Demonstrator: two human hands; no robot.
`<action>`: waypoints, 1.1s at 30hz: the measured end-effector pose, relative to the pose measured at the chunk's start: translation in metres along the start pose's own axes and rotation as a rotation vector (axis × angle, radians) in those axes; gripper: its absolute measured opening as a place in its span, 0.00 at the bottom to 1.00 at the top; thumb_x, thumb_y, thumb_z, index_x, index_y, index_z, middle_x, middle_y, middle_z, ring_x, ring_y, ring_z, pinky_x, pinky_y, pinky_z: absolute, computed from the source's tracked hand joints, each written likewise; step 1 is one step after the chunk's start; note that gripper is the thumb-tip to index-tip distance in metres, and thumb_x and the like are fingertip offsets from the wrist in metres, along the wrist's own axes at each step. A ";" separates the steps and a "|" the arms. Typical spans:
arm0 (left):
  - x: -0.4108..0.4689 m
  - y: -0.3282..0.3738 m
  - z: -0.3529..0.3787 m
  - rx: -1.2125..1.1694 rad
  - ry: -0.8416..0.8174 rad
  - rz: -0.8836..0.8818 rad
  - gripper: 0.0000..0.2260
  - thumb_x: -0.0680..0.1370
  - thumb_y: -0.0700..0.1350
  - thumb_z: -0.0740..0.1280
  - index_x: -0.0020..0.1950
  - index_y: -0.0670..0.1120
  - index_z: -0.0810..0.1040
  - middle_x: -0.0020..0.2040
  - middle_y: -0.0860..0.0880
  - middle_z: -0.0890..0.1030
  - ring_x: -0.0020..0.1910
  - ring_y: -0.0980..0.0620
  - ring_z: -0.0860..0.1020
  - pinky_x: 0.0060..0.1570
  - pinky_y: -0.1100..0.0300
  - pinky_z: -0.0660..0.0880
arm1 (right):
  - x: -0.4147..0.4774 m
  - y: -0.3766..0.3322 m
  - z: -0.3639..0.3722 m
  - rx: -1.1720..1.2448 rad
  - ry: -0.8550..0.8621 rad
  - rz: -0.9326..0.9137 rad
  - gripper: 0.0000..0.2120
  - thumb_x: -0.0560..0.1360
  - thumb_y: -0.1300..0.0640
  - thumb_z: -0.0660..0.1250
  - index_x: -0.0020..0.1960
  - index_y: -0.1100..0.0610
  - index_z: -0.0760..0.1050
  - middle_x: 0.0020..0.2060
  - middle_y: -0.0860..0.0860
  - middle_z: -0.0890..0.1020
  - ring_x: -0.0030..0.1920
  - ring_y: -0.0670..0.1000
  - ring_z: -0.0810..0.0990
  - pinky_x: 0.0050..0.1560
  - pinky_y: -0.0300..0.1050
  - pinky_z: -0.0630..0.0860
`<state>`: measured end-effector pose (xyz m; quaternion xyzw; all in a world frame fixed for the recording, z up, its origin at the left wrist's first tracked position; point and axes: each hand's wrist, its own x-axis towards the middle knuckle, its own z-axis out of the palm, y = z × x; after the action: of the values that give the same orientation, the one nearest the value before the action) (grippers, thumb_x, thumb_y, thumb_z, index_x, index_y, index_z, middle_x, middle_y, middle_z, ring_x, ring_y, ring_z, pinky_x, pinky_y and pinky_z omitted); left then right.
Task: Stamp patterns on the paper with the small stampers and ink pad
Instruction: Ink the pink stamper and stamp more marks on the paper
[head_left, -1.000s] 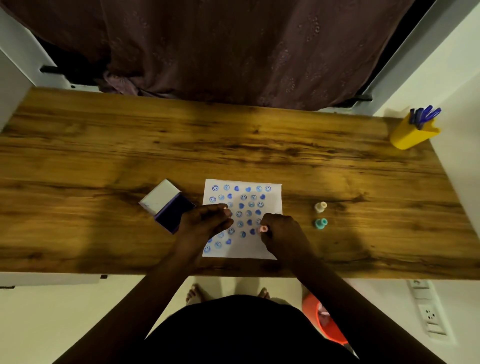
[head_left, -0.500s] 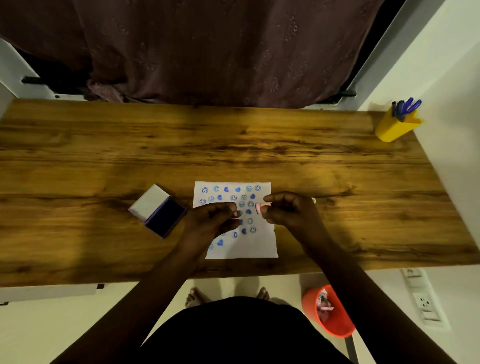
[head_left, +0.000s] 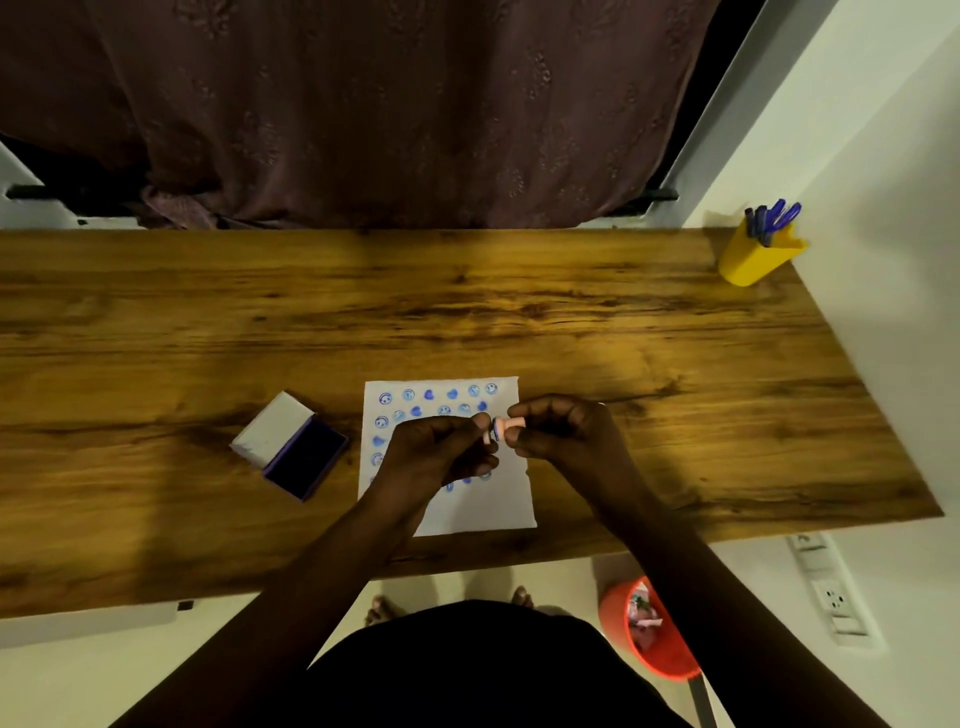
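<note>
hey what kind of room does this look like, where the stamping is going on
Probably a room at home, set up as a small craft or study desk. A wooden table stands against a curtained window, with a yellow pen holder in one corner and a wall socket strip beside an orange bin.

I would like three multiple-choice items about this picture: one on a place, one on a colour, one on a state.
1. Where is the ink pad relative to the paper?
A. to its left
B. to its right
C. on top of it

2. What colour is the pen cup?
A. red
B. yellow
C. green

3. What state is the ink pad in?
A. shut
B. open
C. upside down

Answers: 1 A, it lies on the table left of the sheet. 2 B, the cup at the far right corner is yellow. 3 B, its lid is swung back and the dark pad shows.
</note>
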<state>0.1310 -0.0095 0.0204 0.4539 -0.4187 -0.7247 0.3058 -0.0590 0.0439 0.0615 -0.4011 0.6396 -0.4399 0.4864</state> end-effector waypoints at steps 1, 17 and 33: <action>0.001 0.000 0.002 0.007 -0.007 -0.003 0.14 0.74 0.56 0.76 0.51 0.47 0.89 0.47 0.41 0.90 0.46 0.42 0.89 0.51 0.54 0.85 | 0.000 0.000 -0.001 -0.010 0.001 0.000 0.12 0.74 0.60 0.78 0.57 0.60 0.85 0.49 0.54 0.89 0.50 0.51 0.88 0.48 0.41 0.83; 0.004 0.001 0.014 0.010 -0.008 -0.016 0.10 0.74 0.54 0.76 0.49 0.51 0.90 0.47 0.43 0.90 0.47 0.41 0.89 0.51 0.54 0.85 | -0.003 0.003 -0.009 -0.115 0.022 -0.027 0.12 0.73 0.59 0.78 0.56 0.58 0.85 0.49 0.53 0.89 0.51 0.52 0.88 0.56 0.58 0.85; 0.001 0.003 0.016 -0.054 -0.006 -0.045 0.14 0.74 0.52 0.76 0.52 0.43 0.89 0.47 0.41 0.90 0.44 0.43 0.89 0.46 0.60 0.84 | -0.005 0.007 -0.011 -0.032 -0.011 -0.014 0.12 0.73 0.59 0.79 0.55 0.59 0.86 0.48 0.51 0.90 0.49 0.49 0.89 0.47 0.42 0.84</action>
<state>0.1163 -0.0059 0.0265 0.4526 -0.3897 -0.7437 0.3002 -0.0692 0.0527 0.0581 -0.4160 0.6410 -0.4307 0.4802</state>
